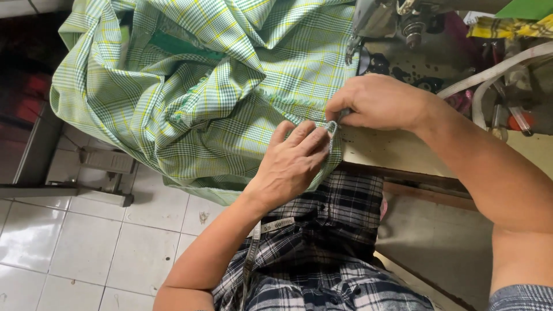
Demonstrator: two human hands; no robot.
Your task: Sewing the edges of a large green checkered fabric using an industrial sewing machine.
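Observation:
A large piece of green, white and yellow checked cloth (207, 86) lies bunched over the left end of a sewing table. My left hand (294, 161) presses down on the cloth's near edge, its fingertips pinching a folded corner. My right hand (377, 103) comes in from the right and pinches the same folded edge at about the table's front. Both hands meet at the small fold. The sewing machine head (397, 23) stands just beyond my right hand.
The pale table top (391, 151) shows in front of the machine. A white curved tube (489, 78) and small items sit at the far right. White floor tiles (69, 242) and a metal table leg (40, 150) are on the left. A measuring tape (259, 236) hangs over my dark checked clothing.

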